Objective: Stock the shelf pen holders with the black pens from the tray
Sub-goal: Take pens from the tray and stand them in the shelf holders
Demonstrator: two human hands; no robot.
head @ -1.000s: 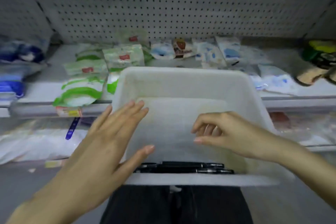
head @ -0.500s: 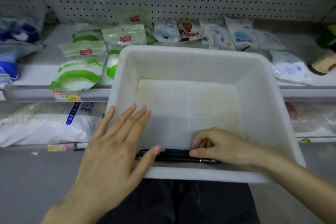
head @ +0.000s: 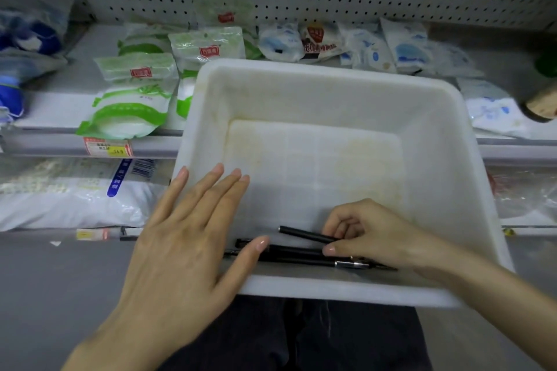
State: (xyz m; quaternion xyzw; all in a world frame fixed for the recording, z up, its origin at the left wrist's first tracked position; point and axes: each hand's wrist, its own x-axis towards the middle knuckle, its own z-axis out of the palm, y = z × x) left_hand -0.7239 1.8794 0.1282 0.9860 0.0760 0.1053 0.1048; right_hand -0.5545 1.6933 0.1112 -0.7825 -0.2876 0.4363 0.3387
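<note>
— White plastic tray, head view: what's it holding?

— I'm seeing a few black pens lying together along the tray's near wall, toward its near left corner. The rest of its floor is showing only yellowish stains. My right hand is pinching one pen between thumb and curled fingers, with the free end tilting up off the others.

— And the left?

— My left hand is hovering flat over the tray's near left corner, fingers straight and gripping nothing. Its thumb tip is lying just beside the pens' ends; whether it's touching them, I can't tell.

— What's worrying you?

— The pinch is sitting near one end, so I'm judging the pen could be swinging or slipping once it's lifting clear. I can't see what's bearing the tray's near edge, so pressing on that rim might be tipping it. No pen holders are showing, only packets lying on the shelf beyond the tray's far left corner.
</note>
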